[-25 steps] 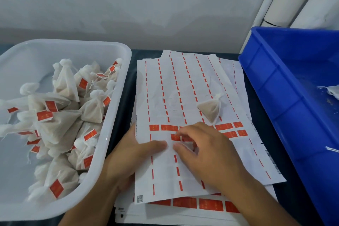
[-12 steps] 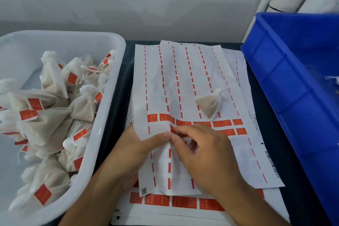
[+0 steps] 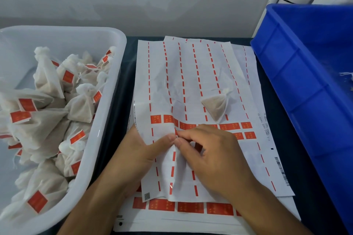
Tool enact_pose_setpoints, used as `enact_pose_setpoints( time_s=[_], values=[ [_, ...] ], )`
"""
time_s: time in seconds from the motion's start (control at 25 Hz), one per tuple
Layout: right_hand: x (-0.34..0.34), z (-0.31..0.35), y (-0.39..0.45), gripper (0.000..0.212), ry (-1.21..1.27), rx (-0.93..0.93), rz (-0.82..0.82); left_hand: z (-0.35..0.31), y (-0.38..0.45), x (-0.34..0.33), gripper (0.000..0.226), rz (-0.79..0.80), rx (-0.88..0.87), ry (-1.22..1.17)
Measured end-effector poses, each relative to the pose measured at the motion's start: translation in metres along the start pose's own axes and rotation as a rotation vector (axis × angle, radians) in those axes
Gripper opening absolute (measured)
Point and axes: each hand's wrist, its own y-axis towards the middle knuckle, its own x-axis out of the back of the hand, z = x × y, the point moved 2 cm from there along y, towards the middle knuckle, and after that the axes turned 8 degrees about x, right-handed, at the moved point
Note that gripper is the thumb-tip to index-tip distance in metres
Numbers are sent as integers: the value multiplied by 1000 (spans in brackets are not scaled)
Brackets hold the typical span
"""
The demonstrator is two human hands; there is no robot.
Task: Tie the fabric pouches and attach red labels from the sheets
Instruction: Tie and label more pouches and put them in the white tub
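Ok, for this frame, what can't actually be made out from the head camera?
- Whether a red label has come free: the right hand and left hand cover the pinch point on the top label sheet.
- Print on the red labels: too small.
- Blue bin contents: cut off by the right edge.
- Pouch on the sheet: its tie is too small to judge.
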Motion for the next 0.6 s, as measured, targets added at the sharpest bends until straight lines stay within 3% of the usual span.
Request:
enact_pose_setpoints(
  time_s=[0.2,0.6],
  values=[
    [2,-2,2,44,77,-56,43,1,2,1,22,10,8,28],
    [4,1,4,34,87,-75,-57,-2,-2,0,26,-1,7,71]
  ],
)
